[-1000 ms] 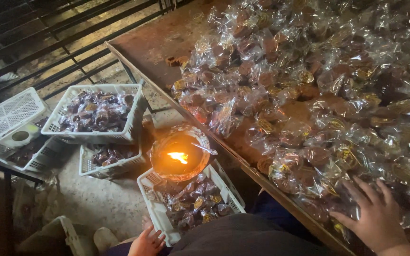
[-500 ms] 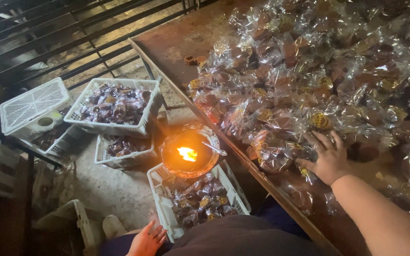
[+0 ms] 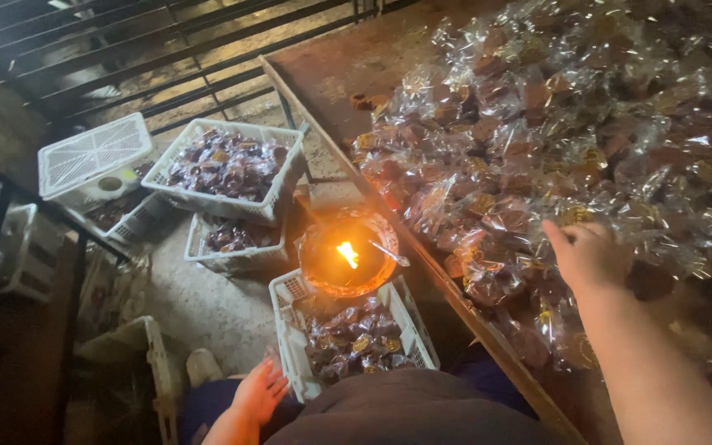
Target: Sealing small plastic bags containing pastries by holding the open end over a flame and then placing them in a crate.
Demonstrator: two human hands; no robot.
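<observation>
Taking the lit bowl with its flame as the landmark: far to its left an upturned white crate sits where it did half a second ago, and just left and behind the bowl are two white crates of wrapped dark pieces, unchanged. Directly in front of the bowl stands another white crate, partly filled with the same wrapped pieces. Left of that crate, the left hand rests low by the person's lap, fingers loosely spread, holding nothing, as before. Right of the bowl runs the rusty surface, heaped with clear-wrapped pieces. There the right hand has moved further onto the heap since the earlier frame; its fingers now curl down into the wrappers, though whether they grip one cannot be told.
</observation>
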